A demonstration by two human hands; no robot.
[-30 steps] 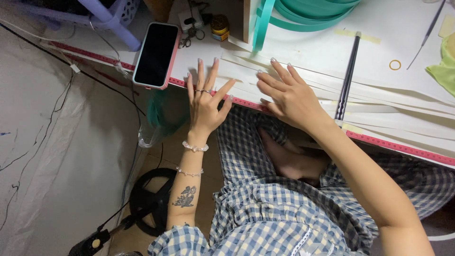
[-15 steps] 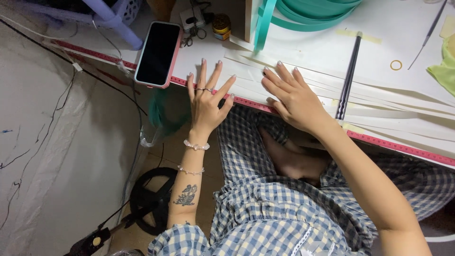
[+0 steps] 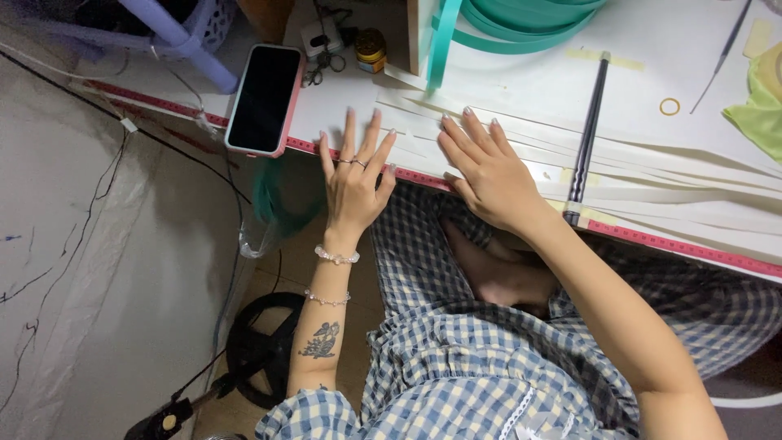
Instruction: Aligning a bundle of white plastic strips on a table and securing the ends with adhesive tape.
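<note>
Both hands lie flat on the near edge of the white table (image 3: 521, 90); the left hand (image 3: 354, 183) is open with its fingers spread, and it presses down on the left ends of the long white strips (image 3: 652, 175); the right hand (image 3: 489, 175) is open too, palm down, with its fingers close together on the same strips; neither hand grips anything. The strips lie side by side and run off to the right, near the table's edge; to hold them well, I think the palms should press softly and evenly, so the thin strips stay flat and lined up and do not slide over each other. The strips look smooth, thin and bendy, like paper or soft plastic; a pink measuring tape (image 3: 676, 244) runs along the near edge of the table; a phone (image 3: 265, 98) in a pink case, flat and shiny black, lies just left of the left hand; a long dark stick (image 3: 588, 130) lies across the strips to the right; a big roll of teal band (image 3: 521, 20) sits at the far side; a small yellow ring (image 3: 669, 106) lies far right.
</note>
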